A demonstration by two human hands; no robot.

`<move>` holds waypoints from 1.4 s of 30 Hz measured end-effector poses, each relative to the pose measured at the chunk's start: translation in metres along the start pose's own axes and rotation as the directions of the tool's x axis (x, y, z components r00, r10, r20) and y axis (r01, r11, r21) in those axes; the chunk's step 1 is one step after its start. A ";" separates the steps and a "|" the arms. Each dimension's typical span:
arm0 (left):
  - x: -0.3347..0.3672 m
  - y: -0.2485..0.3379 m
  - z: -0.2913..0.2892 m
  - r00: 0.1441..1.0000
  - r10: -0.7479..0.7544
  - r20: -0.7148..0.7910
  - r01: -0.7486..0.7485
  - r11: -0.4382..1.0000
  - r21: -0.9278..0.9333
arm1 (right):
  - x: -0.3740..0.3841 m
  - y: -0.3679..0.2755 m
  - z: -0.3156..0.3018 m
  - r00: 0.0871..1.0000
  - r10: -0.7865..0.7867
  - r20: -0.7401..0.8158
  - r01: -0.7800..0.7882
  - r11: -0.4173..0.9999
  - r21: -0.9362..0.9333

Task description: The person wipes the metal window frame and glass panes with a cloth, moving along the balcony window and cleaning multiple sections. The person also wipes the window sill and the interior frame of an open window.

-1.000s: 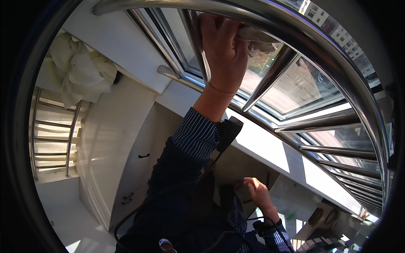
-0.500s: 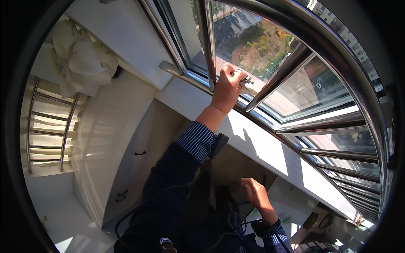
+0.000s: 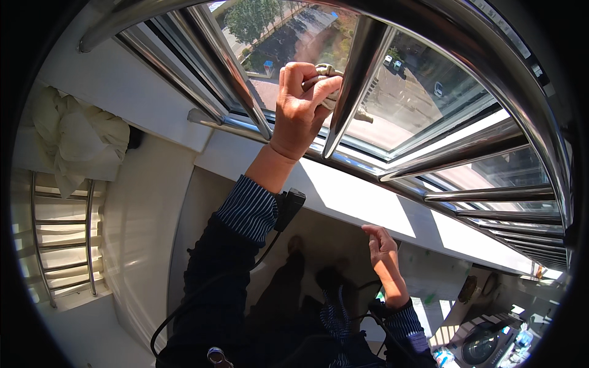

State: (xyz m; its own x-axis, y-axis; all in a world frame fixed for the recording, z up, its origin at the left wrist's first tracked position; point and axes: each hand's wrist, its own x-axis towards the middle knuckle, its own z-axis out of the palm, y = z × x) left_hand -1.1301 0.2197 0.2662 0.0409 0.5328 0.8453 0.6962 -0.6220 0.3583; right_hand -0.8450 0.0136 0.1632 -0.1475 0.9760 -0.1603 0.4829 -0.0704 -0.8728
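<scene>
My left hand (image 3: 299, 110) reaches up between the metal bars and grips a crumpled greyish cloth (image 3: 327, 72) against the window pane (image 3: 405, 92). Part of the cloth passes behind a thick shiny bar (image 3: 358, 80), and its tail shows on the other side. Lower down, my right hand (image 3: 383, 248) hangs by the edge of the white sill (image 3: 343, 189), its fingers loosely bent and apart, with nothing in them. A black box-shaped device (image 3: 291, 205) with a cable sits beside my left cuff.
More polished rails (image 3: 491, 194) run along the window to the right. White fabric (image 3: 83, 132) lies bunched at the left, above a smaller barred opening (image 3: 61, 230). A round-doored appliance (image 3: 480, 345) stands at the lower right. Trees and parked cars show outside.
My left hand has moved up and left across the pane with the cloth, past one of the bars. My right hand has risen slightly toward the sill. The whole view has shifted.
</scene>
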 end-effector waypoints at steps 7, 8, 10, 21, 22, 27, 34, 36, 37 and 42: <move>-0.040 0.003 -0.009 0.963 -0.194 0.185 0.187 0.981 0.055 | 0.043 0.046 0.009 0.993 -0.107 -0.041 0.097 0.974 -0.205; -0.049 0.011 -0.018 0.948 -0.294 0.124 0.285 0.955 0.083 | 0.048 0.055 0.010 0.991 -0.127 -0.042 0.110 0.950 -0.293; -0.069 0.026 -0.038 0.965 -0.255 -0.060 0.261 0.958 0.122 | 0.059 0.072 0.013 0.969 -0.229 -0.088 0.185 0.916 -0.356; -0.147 0.010 -0.087 0.863 -0.430 -0.264 0.429 0.901 -0.064 | 0.072 0.102 0.024 0.872 -0.403 -0.278 0.309 0.894 -0.325; -0.147 0.004 -0.086 0.868 -0.412 -0.276 0.400 0.911 -0.100 | 0.071 0.102 0.025 0.863 -0.414 -0.291 0.316 0.890 -0.329; -0.164 -0.010 -0.072 0.959 -0.247 -0.135 0.223 0.959 -0.173 | 0.068 0.107 0.030 0.841 -0.431 -0.327 0.326 0.886 -0.331; -0.231 -0.023 -0.026 0.975 -0.220 -0.014 0.203 0.921 -0.332 | 0.065 0.115 0.030 0.844 -0.450 -0.294 0.360 0.879 -0.311; -0.244 -0.026 -0.018 0.976 -0.219 0.010 0.210 0.920 -0.330 | 0.063 0.114 0.031 0.837 -0.459 -0.297 0.376 0.878 -0.296; -0.248 -0.027 -0.015 0.972 -0.233 0.029 0.229 0.915 -0.333 | 0.062 0.112 0.030 0.853 -0.430 -0.295 0.358 0.895 -0.267; -0.253 -0.035 -0.008 0.920 -0.384 0.074 0.371 0.799 -0.474 | 0.061 0.109 0.032 0.791 -0.526 -0.313 0.383 0.824 -0.419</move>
State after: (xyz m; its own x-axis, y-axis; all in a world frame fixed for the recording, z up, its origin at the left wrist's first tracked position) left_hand -1.1705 0.1018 0.0429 -0.1761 0.7718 0.6111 0.2315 -0.5709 0.7877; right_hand -0.8292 0.0589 0.0436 -0.1007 0.8732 0.4769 0.7027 0.4017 -0.5873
